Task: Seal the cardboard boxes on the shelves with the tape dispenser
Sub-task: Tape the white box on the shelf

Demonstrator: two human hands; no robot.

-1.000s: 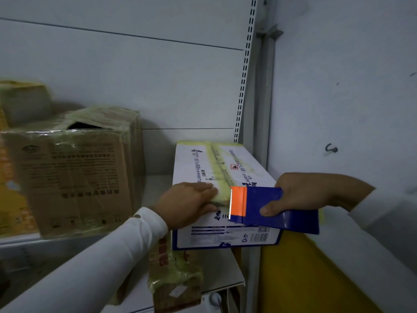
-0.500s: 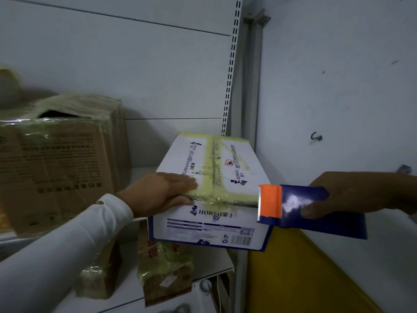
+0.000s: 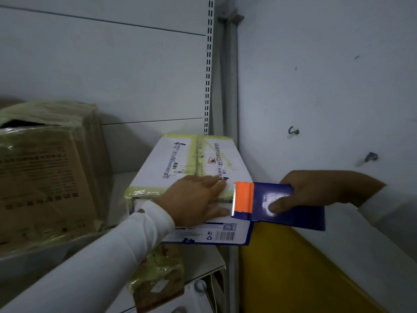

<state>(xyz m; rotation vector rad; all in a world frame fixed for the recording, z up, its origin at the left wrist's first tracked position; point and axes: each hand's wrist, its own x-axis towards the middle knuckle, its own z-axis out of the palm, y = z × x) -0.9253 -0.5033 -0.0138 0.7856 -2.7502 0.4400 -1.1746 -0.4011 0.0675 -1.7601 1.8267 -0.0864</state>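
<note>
A white cardboard box with blue print lies on the shelf, its top seam and front edge covered in yellowish tape. My left hand lies flat on the box's front edge, fingers straight, pressing the tape down. My right hand grips a blue tape dispenser with an orange head and a toothed blade. The blade sits at the box's front right corner, right beside my left fingertips.
A large brown box wrapped in tape stands to the left on the same shelf. A small taped parcel sits below. A slotted upright and a white wall close off the right side. A yellow panel lies at lower right.
My left hand slid right along the box's front edge. My right hand brought the dispenser back left until its blade meets my left fingertips. The view shifted slightly.
</note>
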